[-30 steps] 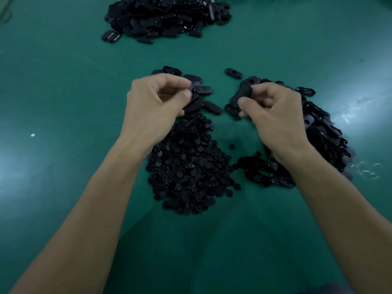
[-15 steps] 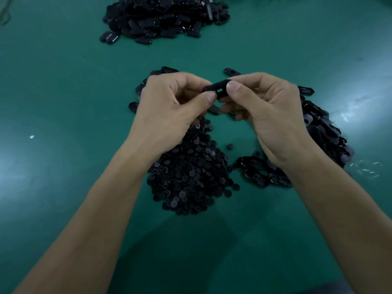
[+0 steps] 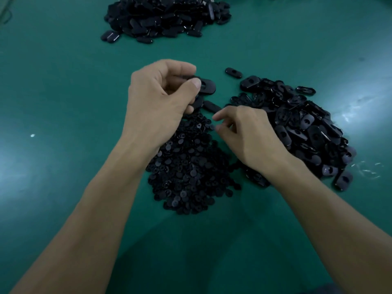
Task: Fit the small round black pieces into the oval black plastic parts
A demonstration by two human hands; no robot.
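Three heaps of black parts lie on the green table (image 3: pixel 63 85). The heap of small round pieces (image 3: pixel 191 166) sits nearest us, between our forearms. A heap of oval parts (image 3: pixel 301 124) lies just to its right, and a far heap (image 3: pixel 167 15) rests at the table's upper edge, well apart from the other two.

Our left hand (image 3: pixel 161 98) is raised above the top of the round pieces, its fingers curled. It pinches one oval part (image 3: pixel 206 85) between thumb and fingertips, and the part juts out to the right with its hole facing up.

Our right hand (image 3: pixel 248 134) hangs lower, between the two near heaps, with the wrist over the edge of the oval parts. Its thumb and forefinger come close together right at the rim of the round pieces. We cannot tell whether they pinch a piece or only touch the heap.

A loose oval (image 3: pixel 212 106) lies flat on the table between the two hands. Another stray oval (image 3: pixel 233 72) lies alone beyond them, near the top of the right heap.
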